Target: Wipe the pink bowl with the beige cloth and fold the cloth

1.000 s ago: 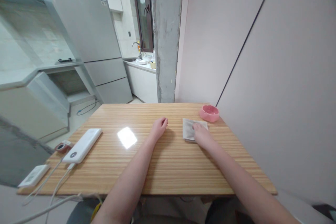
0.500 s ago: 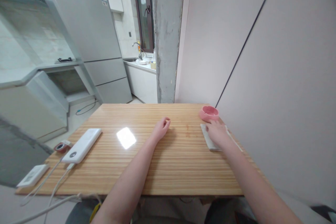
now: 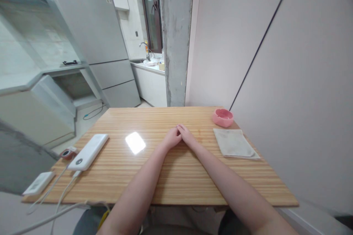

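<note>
Over the middle of the wooden table [image 3: 116,187], my left hand [image 3: 173,137] and my right hand [image 3: 186,136] meet at the fingertips. Both are closed, with the fingers bent inward. A tiny dark spot shows where the fingertips join; what they hold, if anything, is too small to make out. To the right of my hands lies a folded grey cloth [image 3: 234,143], flat on the table. Behind the cloth, at the far right corner, stands a pink ashtray [image 3: 223,118].
On the left side lie a white power bank [image 3: 88,151] with a cable plugged in, a small reddish-brown object [image 3: 67,154] and a flat white box [image 3: 39,183]. A pale wall [image 3: 289,110] borders the table's right side. A grey fridge [image 3: 82,18] stands beyond.
My right hand has left the cloth and ashtray and moved left to my left hand, so the fingertips now meet. The cloth lies uncovered. My left hand has barely moved.
</note>
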